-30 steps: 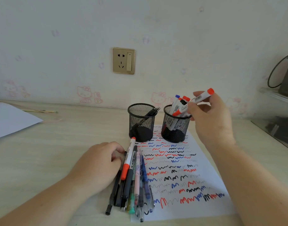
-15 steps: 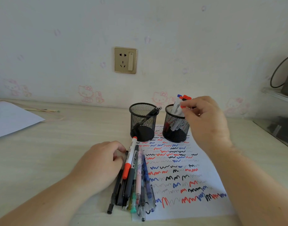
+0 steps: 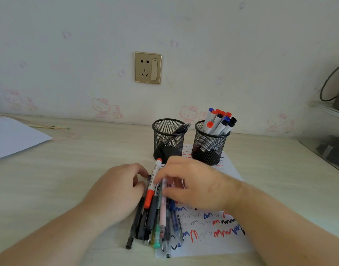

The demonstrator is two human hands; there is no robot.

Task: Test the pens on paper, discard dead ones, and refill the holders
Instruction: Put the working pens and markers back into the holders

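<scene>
While both hands sit over the loose pens (image 3: 155, 214) on the bench:
L hand (image 3: 116, 191): fingers curled beside pile, grip unclear
R hand (image 3: 193, 187): fingers relaxed, touching red marker (image 3: 152, 186)
far-right holder (image 3: 210, 148): full w/ markers

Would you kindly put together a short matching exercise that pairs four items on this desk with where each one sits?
Things:
1. left mesh holder
2. right mesh holder
3. red-capped marker
4. blank sheet

Places:
A. at the far left edge of the desk
B. lying in the bundle of pens between the two hands
C. standing on the scribbled test paper, packed with markers
D. beside the test paper, with one dark pen leaning inside

Pairs: 1-D, 2-C, 3-B, 4-A
</scene>
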